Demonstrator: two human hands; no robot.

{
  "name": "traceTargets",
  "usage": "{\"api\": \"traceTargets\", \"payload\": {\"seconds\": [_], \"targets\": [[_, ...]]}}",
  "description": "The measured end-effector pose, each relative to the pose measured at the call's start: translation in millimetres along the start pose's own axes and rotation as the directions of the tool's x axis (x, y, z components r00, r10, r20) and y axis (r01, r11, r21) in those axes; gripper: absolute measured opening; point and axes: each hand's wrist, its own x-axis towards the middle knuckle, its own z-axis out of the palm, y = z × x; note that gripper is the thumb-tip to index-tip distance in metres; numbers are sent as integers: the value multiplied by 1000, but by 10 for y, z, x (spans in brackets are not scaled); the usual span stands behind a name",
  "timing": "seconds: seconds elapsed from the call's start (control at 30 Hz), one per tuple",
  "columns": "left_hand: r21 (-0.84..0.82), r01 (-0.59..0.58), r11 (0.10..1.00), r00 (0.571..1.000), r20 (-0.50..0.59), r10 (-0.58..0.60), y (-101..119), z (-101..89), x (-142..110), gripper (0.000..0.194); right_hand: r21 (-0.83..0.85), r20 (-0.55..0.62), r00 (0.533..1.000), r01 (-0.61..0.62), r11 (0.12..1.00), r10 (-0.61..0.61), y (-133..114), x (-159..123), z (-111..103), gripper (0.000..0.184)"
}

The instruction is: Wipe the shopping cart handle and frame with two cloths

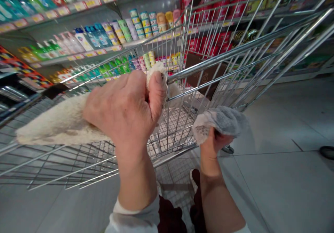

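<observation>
My left hand (125, 104) is wrapped round a cream cloth (60, 121) on the upper rail of a metal shopping cart (200, 64). Part of that cloth hangs over the cart's side to the left, and a tuft of it sticks out by my thumb. Lower and to the right, my right hand (217, 141) grips a bunched grey cloth (227, 120), which has a paler, speckled patch near the thumb. That cloth is close to the cart's wire side; whether it touches the wires I cannot tell.
Store shelves (94, 3) with several rows of bottles and tubs run behind the cart. A dark brown box (202, 71) shows through the wires. My feet stand on grey floor tiles (276, 177), and a black wheel (327, 152) is at the right edge.
</observation>
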Motion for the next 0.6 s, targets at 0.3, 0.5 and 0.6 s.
{"api": "traceTargets", "payload": {"seconds": [0.3,0.5,0.6], "targets": [[-9,11,1000,1000,5,-11,11,-9,-5,51,22,95,938,332,943,-333,-603,43,27,34],[2,1,1000,1000,-4,-1,5,3,-4,53,-13,-38,973,226,974,-226,-480,-115,112,25],[7,2,1000,1000,-12,-2,18,3,-4,51,48,7,986,166,985,-166,-441,-100,16,21]]}}
